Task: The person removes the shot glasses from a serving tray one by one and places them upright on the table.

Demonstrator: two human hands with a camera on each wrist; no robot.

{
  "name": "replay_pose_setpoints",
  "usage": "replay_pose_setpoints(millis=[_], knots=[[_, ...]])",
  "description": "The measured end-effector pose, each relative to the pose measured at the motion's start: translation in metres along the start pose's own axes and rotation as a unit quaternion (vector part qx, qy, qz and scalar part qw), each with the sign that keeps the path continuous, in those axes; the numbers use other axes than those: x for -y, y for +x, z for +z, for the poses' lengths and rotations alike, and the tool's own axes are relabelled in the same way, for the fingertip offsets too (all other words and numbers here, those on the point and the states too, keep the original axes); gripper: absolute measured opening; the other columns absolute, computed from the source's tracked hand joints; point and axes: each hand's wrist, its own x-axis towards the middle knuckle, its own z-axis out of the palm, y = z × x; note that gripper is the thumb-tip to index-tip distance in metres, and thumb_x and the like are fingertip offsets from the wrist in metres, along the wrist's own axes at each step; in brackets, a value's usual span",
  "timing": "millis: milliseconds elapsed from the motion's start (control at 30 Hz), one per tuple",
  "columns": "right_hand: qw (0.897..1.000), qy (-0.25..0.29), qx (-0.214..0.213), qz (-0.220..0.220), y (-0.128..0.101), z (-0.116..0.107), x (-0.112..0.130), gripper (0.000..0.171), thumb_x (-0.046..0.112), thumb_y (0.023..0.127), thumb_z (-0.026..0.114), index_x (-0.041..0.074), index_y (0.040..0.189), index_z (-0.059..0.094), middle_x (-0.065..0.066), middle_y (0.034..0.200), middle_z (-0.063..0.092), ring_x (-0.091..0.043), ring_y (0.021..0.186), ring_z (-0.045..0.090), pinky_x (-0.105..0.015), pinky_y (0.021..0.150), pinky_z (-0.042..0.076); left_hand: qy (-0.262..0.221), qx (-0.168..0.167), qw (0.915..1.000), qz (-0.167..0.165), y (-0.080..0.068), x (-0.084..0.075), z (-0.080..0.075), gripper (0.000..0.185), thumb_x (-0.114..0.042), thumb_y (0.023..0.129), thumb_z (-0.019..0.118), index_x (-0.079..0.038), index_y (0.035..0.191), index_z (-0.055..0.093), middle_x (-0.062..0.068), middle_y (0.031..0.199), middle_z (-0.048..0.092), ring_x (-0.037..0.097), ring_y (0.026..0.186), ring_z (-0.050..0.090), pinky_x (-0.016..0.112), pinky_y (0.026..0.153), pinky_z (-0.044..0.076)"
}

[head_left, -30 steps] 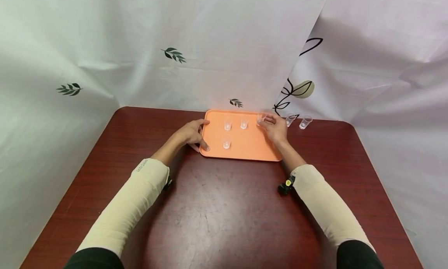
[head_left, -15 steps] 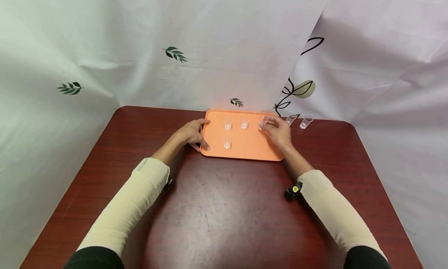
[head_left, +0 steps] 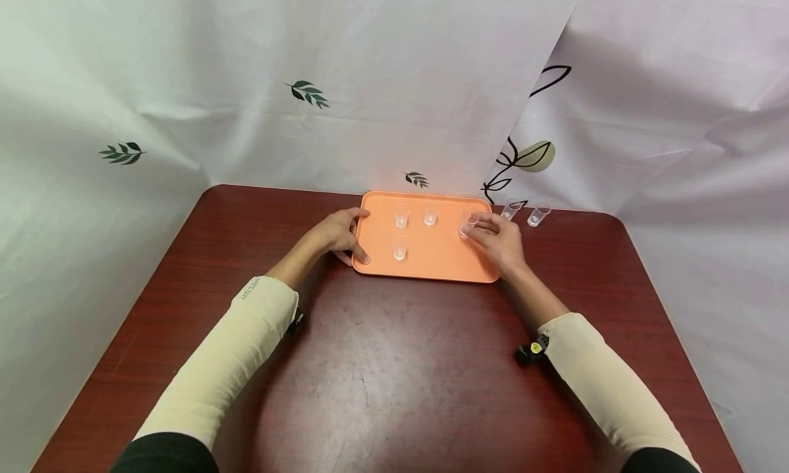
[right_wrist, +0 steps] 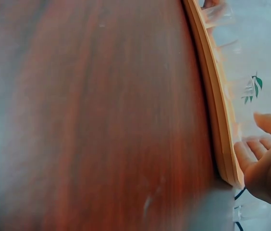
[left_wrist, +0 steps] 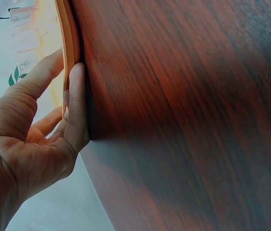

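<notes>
An orange tray [head_left: 431,261] lies near the far edge of the table. My left hand [head_left: 337,233] grips its left end, thumb over the rim and other fingers along the side, as the left wrist view [left_wrist: 42,120] shows. My right hand [head_left: 498,240] pinches a small clear plastic cup [head_left: 466,228] over the tray's right part; whether the cup touches the tray I cannot tell. On the tray's left half and middle stand a clear cup [head_left: 402,218], a second cup [head_left: 430,218] and, nearer me, a third cup [head_left: 400,250].
Right of the tray, two more clear cups stand on the dark red table [head_left: 394,363]: one cup [head_left: 510,209] beside the tray corner, another cup [head_left: 539,215] farther right. A white curtain [head_left: 370,83] with leaf prints hangs behind the table.
My right hand has moved toward me and slightly right, bringing the pinched cup from the tray's back edge closer to its middle right. My left hand and the tray stay about where they were.
</notes>
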Motion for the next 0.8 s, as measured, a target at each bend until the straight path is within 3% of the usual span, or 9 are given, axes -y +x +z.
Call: replay_pose_setpoints(millis=[233, 500, 800], knots=[[1.000, 0.016, 0.005, 0.007, -0.011, -0.009, -0.001, 0.046, 0.007, 0.099, 0.087, -0.009, 0.140, 0.073, -0.013, 0.127, 0.080, 0.006, 0.100, 0.073, -0.008, 0.089, 0.065, 0.013, 0.002, 0.9999, 0.002, -0.002, -0.002, -0.001, 0.122, 0.005, 0.081, 0.099, -0.022, 0.179, 0.033, 0.020, 0.130, 0.047, 0.023, 0.083, 0.071, 0.038, 0.067, 0.075], [0.999, 0.037, 0.015, 0.011, -0.021, -0.019, -0.001, 0.048, 0.007, 0.098, 0.088, -0.009, 0.141, 0.072, 0.015, 0.105, 0.079, 0.006, 0.099, 0.075, -0.012, 0.090, 0.067, -0.004, 0.005, 1.0000, 0.001, -0.001, -0.004, -0.002, 0.123, 0.007, 0.081, 0.098, -0.022, 0.180, 0.031, 0.019, 0.125, 0.047, 0.020, 0.073, 0.072, 0.037, 0.065, 0.074], [0.999, 0.043, 0.017, -0.002, -0.030, -0.032, 0.002, 0.048, 0.005, 0.100, 0.085, -0.011, 0.143, 0.070, 0.021, 0.102, 0.078, 0.006, 0.097, 0.077, -0.016, 0.087, 0.070, -0.010, 0.008, 0.9999, -0.005, -0.001, -0.002, -0.002, 0.123, 0.008, 0.080, 0.098, -0.022, 0.179, 0.031, 0.019, 0.127, 0.047, 0.020, 0.071, 0.073, 0.038, 0.065, 0.074]])
